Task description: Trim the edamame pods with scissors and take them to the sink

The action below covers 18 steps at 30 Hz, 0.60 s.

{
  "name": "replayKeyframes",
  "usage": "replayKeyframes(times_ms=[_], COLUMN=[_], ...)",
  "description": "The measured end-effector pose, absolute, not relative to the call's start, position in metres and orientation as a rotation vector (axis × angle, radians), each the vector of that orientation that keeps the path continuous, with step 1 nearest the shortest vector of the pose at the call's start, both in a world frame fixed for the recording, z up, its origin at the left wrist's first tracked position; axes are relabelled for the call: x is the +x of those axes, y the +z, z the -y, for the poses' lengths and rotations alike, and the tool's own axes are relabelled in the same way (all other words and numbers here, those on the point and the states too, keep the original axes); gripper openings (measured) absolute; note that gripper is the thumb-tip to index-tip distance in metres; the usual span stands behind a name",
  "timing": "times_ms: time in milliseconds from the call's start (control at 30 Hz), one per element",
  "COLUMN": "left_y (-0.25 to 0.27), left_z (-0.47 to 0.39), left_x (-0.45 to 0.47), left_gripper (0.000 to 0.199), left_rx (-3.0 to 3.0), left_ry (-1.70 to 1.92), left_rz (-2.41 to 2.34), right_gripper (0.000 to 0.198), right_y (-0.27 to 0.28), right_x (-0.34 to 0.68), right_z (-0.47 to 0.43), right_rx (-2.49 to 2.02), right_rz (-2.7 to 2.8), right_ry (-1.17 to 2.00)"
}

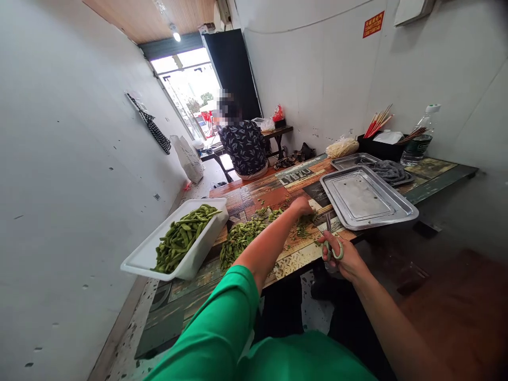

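Observation:
My right hand (346, 260) is closed around scissors (332, 248) at the table's near edge, with the blades pointing up and away from me. My left hand (302, 206) reaches across the table with curled fingers, low over green trimmings (302, 229). Its fingertips are mostly hidden, so what they hold, if anything, does not show. Beside my left forearm spreads a pile of green edamame pods (242, 235). More edamame pods (184, 235) fill part of a white plastic tub (137, 262) to the left.
A metal tray (333, 196) with small specks lies right of my hands. Behind it, another tray (405, 182) holds dark grey strips. A water bottle (416, 145), a black box (363, 145) of sticks and a bagged pale bundle (342, 147) line the wall. A person (243, 145) sits beyond the table.

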<state>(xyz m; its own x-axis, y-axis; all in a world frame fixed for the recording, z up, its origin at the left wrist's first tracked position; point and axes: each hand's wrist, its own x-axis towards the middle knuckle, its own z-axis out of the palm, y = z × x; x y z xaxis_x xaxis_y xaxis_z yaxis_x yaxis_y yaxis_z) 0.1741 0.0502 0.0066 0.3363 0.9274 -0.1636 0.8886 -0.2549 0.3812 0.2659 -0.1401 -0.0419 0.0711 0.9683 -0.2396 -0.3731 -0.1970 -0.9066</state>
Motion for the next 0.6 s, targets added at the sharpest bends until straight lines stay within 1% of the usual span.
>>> replayKeyframes(times_ms=[67, 100, 200, 300, 367, 467, 600], left_y=[0.011, 0.014, 0.017, 0.015, 0.012, 0.01, 0.016], left_z=[-0.046, -0.042, -0.024, -0.005, 0.005, 0.015, 0.024], left_x=[0.162, 0.153, 0.122, 0.092, 0.077, 0.061, 0.049], left_gripper=[0.008, 0.008, 0.017, 0.031, 0.035, 0.031, 0.023], left_rx=[2.242, 2.246, 2.158, 1.971, 1.895, 1.942, 2.142], left_ry=[0.184, 0.234, 0.383, 0.378, 0.378, 0.457, 0.503], left_rz=[-1.562, -1.523, -1.305, -1.093, -1.002, -0.952, -1.017], right_gripper=[0.062, 0.059, 0.05, 0.047, 0.046, 0.047, 0.049], right_y=[-0.044, -0.045, -0.04, -0.029, -0.022, -0.017, -0.022], right_x=[0.267, 0.267, 0.263, 0.253, 0.245, 0.233, 0.224], right_z=[0.138, 0.137, 0.133, 0.129, 0.128, 0.127, 0.127], right_rx=[-1.149, -1.166, -1.244, -1.295, -1.337, -1.394, -1.411], right_rz=[0.775, 0.801, 0.879, 0.968, 1.045, 1.142, 1.242], right_ry=[1.456, 1.467, 1.476, 1.489, 1.503, 1.501, 1.464])
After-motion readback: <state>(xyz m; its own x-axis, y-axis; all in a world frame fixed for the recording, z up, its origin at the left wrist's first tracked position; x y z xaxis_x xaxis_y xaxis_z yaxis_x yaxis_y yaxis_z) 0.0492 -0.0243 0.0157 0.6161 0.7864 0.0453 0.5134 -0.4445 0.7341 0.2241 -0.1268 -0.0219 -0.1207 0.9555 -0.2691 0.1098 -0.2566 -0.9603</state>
